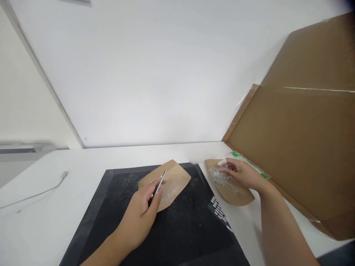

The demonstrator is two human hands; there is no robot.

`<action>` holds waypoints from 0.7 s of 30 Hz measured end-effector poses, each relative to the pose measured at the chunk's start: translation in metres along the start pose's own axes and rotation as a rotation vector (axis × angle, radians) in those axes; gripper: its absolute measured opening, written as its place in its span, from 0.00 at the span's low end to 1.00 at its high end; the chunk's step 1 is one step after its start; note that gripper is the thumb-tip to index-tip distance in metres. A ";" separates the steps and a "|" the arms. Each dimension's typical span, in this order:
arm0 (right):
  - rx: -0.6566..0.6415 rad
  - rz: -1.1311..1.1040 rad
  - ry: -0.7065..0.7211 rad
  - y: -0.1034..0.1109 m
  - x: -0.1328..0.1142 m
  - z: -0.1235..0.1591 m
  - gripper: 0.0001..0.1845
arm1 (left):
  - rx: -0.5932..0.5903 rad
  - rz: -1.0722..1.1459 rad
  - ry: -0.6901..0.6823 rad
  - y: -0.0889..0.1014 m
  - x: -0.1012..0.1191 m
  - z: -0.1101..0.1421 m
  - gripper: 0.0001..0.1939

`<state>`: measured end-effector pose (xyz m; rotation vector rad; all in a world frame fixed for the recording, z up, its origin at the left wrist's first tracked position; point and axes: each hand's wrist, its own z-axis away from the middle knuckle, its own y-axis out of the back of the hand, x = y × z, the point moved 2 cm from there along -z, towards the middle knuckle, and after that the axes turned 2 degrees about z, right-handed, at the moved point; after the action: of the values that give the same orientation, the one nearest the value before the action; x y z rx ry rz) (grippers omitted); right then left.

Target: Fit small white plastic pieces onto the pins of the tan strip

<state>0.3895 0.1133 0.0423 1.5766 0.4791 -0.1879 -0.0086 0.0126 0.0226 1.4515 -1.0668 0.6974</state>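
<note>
My left hand (142, 208) is closed around a slim, flat object with a silver edge (161, 181), tilted upward; its exact kind does not show. Beneath it lies a brown paper sheet (180, 179) with pale smears, on a black mat (191, 225). My right hand (240, 173) pinches a small white piece (222, 162) whose kind I cannot make out. That hand is over a second brown paper sheet (238, 197), right of the mat. Whitish, translucent clumps (220, 177) are on this sheet, close to the fingertips.
A large cardboard panel (305, 147) stands along the right side of the white table (83, 159). Beside it lies a clear strip with green ends (264, 175). A grey cable (47, 190) runs across the left. A white wall (155, 81) rises behind.
</note>
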 end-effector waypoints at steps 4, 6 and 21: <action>-0.015 -0.019 -0.009 0.001 -0.001 -0.001 0.24 | -0.016 -0.009 0.009 -0.001 0.000 0.000 0.25; -0.011 -0.022 -0.006 0.001 -0.003 -0.002 0.26 | -0.026 -0.003 0.018 -0.001 -0.001 0.000 0.25; -0.014 -0.113 -0.020 -0.003 -0.017 -0.002 0.22 | -0.005 0.020 -0.017 -0.001 0.001 -0.001 0.24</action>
<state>0.3731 0.1123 0.0468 1.5334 0.5533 -0.2862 -0.0075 0.0132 0.0233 1.4472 -1.0967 0.6970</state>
